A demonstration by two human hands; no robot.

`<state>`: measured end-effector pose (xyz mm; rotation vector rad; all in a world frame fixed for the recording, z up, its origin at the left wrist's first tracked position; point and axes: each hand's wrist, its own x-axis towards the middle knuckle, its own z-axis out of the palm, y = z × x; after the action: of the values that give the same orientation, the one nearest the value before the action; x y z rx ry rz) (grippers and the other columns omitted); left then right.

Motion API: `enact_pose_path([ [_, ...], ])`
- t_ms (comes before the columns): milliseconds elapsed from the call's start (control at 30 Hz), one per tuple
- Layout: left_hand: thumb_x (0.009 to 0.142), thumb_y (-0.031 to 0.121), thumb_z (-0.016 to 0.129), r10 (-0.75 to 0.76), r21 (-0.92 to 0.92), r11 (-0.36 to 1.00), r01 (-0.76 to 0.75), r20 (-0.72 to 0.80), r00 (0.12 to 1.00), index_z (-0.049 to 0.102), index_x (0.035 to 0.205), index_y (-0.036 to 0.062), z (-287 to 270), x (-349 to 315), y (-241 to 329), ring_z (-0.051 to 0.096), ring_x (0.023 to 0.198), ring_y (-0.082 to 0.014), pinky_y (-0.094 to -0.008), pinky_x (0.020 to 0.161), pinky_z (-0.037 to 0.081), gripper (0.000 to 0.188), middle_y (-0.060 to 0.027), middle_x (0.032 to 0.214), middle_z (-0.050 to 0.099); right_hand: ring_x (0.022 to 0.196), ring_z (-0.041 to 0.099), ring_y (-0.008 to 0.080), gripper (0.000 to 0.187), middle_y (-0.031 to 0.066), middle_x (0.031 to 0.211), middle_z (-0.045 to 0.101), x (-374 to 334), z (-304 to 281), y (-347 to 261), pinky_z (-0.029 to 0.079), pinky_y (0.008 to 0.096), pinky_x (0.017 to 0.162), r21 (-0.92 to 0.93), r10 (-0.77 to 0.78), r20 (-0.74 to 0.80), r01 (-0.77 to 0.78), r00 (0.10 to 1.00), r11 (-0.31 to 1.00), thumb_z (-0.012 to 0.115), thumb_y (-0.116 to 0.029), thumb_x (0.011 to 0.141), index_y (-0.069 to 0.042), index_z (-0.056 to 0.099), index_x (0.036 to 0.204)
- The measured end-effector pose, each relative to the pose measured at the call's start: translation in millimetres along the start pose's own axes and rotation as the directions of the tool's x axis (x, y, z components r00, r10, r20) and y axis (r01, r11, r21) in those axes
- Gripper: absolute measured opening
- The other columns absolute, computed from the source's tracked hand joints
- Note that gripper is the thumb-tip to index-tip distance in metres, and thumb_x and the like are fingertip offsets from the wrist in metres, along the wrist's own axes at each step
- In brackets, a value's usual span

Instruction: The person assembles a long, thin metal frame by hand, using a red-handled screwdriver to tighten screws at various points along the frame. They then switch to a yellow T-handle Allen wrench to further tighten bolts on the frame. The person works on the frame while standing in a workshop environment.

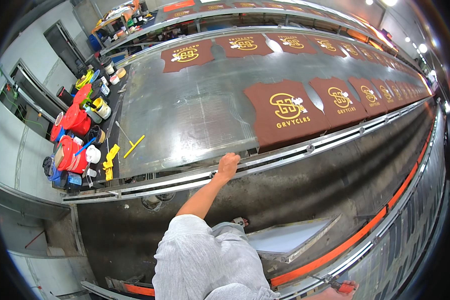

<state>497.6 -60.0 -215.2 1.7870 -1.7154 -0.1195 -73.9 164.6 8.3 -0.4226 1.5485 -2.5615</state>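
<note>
My left hand (228,167) is closed at the near edge of a long metal-topped printing table (185,115), beside its silver rail (280,157). Its curled fingers hide what, if anything, is in them. Just beyond lies a brown shirt panel (270,125) with a yellow and white print. At the lower right border my right hand (341,294) grips a red-handled tool (346,287) whose dark metal end points left; the exact kind is unclear. That hand is beside the orange-edged rail of another table (395,265).
More printed brown panels (182,56) line both sides of the table. At its left end stand red buckets (75,119), a yellow tub (101,108), yellow gloves (110,162) and a yellow-bladed squeegee (134,146). A framed screen (290,237) rests low in the aisle near my foot.
</note>
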Motion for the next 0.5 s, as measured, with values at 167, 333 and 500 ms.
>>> enact_pose_path([
  [167,0.081,0.002,0.061,0.005,-0.023,1.000,-0.005,0.014,1.000,0.067,0.088,0.0025,0,-16,-6,0.063,0.088,-0.0363,-0.0475,0.077,0.051,0.009,-0.0165,0.084,0.064,0.079,0.057,0.0194,0.046,0.0109,0.100,0.063,0,0,7,0.048,0.0296,0.073,-0.032,-0.018,0.009,0.018,1.000,0.999,0.055,-0.033,0.096,0.003,0.060,0.123],
  [333,0.081,0.003,0.061,0.095,-0.219,0.970,-0.108,-0.067,0.993,0.071,0.088,0.0035,-8,-7,23,0.062,0.088,-0.0358,-0.0462,0.078,0.051,0.012,-0.0155,0.086,0.063,0.080,0.058,0.0197,0.046,0.0111,0.100,0.063,9,-27,14,0.048,0.0297,0.073,-0.165,-0.134,0.032,0.137,0.991,0.977,0.055,-0.033,0.095,0.003,0.059,0.123],
  [500,0.082,0.003,0.062,0.109,-0.182,0.979,-0.095,0.067,0.992,0.073,0.085,0.0046,-7,-18,14,0.062,0.091,-0.0355,-0.0434,0.080,0.051,0.012,-0.0160,0.087,0.061,0.076,0.055,0.0191,0.045,0.0113,0.096,0.061,7,-31,-1,0.047,0.0319,0.069,-0.142,-0.045,0.070,0.054,0.997,0.988,0.055,-0.031,0.094,0.005,0.060,0.120],
])
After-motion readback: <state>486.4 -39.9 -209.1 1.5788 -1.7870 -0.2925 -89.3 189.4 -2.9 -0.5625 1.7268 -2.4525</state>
